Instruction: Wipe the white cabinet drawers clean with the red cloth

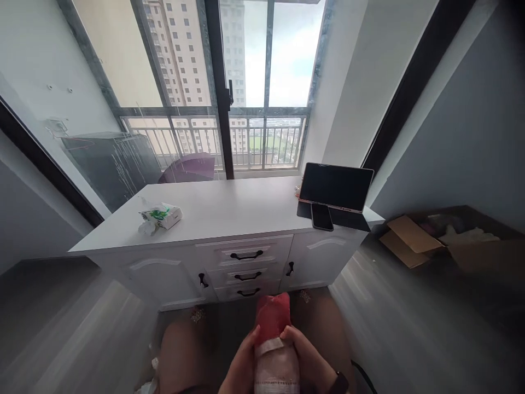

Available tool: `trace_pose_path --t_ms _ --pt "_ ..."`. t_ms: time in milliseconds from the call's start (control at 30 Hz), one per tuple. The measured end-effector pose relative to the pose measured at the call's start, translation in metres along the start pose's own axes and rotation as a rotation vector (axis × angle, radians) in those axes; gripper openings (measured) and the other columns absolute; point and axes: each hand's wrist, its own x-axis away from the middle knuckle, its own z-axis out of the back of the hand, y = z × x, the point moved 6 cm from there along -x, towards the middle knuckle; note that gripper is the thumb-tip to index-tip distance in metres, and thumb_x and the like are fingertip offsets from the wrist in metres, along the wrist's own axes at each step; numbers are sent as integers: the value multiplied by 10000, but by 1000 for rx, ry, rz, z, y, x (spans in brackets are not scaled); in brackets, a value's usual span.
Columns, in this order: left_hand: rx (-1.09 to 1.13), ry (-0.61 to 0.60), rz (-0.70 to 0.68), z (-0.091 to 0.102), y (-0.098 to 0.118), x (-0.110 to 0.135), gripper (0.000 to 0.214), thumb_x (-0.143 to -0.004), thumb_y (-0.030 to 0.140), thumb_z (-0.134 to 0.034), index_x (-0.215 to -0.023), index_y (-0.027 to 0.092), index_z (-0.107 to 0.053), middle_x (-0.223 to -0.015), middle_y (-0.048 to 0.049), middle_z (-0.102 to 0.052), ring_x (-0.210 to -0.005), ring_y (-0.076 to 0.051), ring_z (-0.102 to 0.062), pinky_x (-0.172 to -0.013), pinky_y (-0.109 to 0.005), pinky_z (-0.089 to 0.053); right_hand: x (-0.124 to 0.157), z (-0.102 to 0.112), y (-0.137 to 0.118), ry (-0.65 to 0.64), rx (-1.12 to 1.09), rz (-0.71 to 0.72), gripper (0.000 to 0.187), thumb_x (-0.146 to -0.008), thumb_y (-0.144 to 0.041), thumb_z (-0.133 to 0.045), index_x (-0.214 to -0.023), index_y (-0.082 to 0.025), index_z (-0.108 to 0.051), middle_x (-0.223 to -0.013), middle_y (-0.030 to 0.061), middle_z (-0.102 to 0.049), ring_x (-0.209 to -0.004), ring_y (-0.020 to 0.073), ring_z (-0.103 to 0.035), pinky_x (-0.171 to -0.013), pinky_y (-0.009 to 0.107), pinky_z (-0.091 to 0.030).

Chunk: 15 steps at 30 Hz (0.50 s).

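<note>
Red-and-pale package [275, 354] in the grip of left hand [244, 358] and right hand [307, 354] — white cabinet [233, 213] beyond.

You have two hands [309, 358], two legs [180, 347], one wristband [339, 383] and one package [274, 317]. Before you, count one surface [238, 210], one tablet [337, 186], one phone [322, 217], one tissue pack [166, 215], three drawers [266, 247], two cupboard doors [159, 280] and five handles [246, 255]. You can also count one cardboard box [416, 234].
</note>
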Motion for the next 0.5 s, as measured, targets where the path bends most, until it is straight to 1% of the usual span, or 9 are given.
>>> trace_pose_path --t_ms 33,67,133,200,267,333,400,433,500 --pt "124 -15 56 5 -18 8 516 -599 589 -720 -915 182 -702 -1002 -169 -707 -1063 -379 -617 -920 -487 -470 0 0 4 4 41 17 190 -618 -194 -617 -803 -171 -655 -734 24 -693 -652 170 -616 -643 263 -449" --pt "192 16 78 13 -32 13 533 -544 555 -778 -911 179 -691 -1008 -166 -708 -1051 -371 -625 -921 -457 -476 0 -1 8 4 85 30 230 -606 -180 -641 -835 -175 -660 -765 22 -701 -673 171 -622 -649 260 -448" --pt "198 158 35 35 -51 18 576 -489 500 -834 -943 193 -656 -1058 -151 -696 -1082 -348 -612 -938 -409 -471 -1 -5 17 -16 154 42 292 -607 -202 -709 -895 -179 -667 -840 29 -713 -756 185 -644 -722 276 -459" --pt "138 329 -15 58 -61 23 635 -470 472 -849 -994 205 -608 -1091 -140 -680 -1120 -336 -591 -949 -388 -465 -2 -8 26 -43 188 51 344 -640 -271 -754 -959 -179 -669 -915 46 -716 -859 204 -652 -828 313 -453" --pt "85 427 -44 72 -63 28 675 -491 472 -834 -1047 204 -561 -1114 -138 -661 -1142 -331 -575 -951 -384 -463 -2 -6 38 -46 223 30 392 -653 -332 -779 -994 -173 -671 -943 62 -715 -904 225 -651 -877 347 -444" --pt "43 449 -53 78 -62 32 682 -514 470 -817 -1072 199 -534 -1130 -137 -646 -1151 -330 -567 -945 -381 -465 -1 3 53 -9 242 -13 419 -632 -369 -802 -979 -168 -679 -908 64 -719 -870 235 -657 -860 363 -455" --pt "16 419 -49 78 -59 36 652 -516 454 -813 -1050 198 -538 -1101 -119 -654 -1143 -327 -570 -936 -371 -470 0 16 68 28 232 -39 405 -626 -408 -805 -927 -164 -689 -872 66 -719 -834 235 -658 -835 368 -465" --pt "11 404 -39 77 -59 38 635 -507 443 -816 -1029 202 -547 -1074 -105 -664 -1133 -324 -575 -927 -366 -475 1 22 73 33 221 -28 394 -636 -428 -797 -911 -166 -692 -884 69 -718 -847 237 -657 -841 371 -464" --pt "27 386 -11 73 -60 44 603 -482 426 -826 -986 214 -572 -1028 -80 -680 -1114 -319 -586 -905 -354 -488 3 32 75 24 210 53 386 -668 -451 -774 -936 -184 -695 -983 76 -706 -950 247 -640 -898 381 -446"
